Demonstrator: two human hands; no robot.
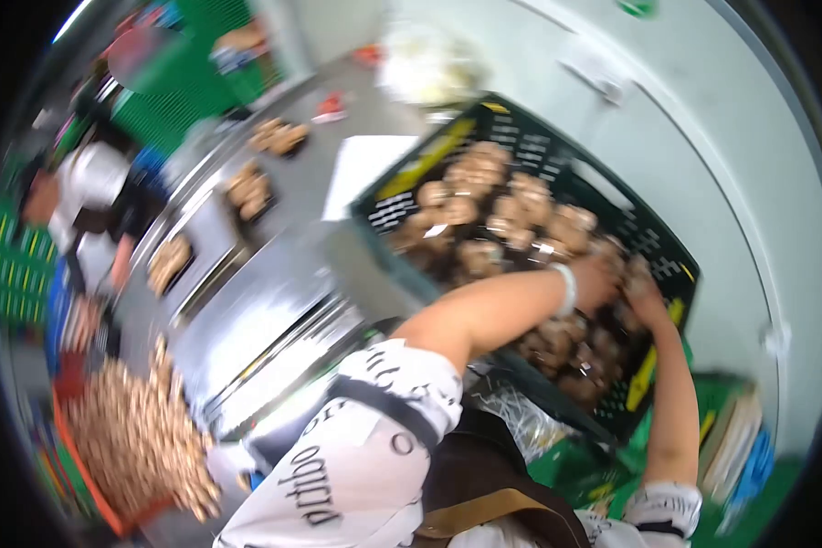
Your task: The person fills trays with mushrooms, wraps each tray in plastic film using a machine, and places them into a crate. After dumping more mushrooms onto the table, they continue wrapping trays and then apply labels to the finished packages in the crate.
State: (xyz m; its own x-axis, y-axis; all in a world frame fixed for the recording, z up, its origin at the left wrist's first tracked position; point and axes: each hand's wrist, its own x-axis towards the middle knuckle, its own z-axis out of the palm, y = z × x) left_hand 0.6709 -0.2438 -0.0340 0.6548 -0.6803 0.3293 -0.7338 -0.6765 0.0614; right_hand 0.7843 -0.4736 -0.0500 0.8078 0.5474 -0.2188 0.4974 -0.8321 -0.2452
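Note:
A dark crate with yellow panels [644, 379] holds several film-wrapped packs of brown mushrooms [521, 205]. Inside its right part, my left hand [598, 279], with a white band at the wrist, and my right hand [644, 290] are close together. Their fingers are closed around a mushroom pack [609, 247] between them; motion blur and the hands themselves hide most of it. Film glints on the packs around my hands.
A steel wrapping machine [256, 329] stands left of the crate, with mushroom packs [248, 190] beyond it. Loose mushrooms fill an orange crate [123, 521] at lower left. Another person [91, 196] works across the table. A white wall [703, 201] borders the right.

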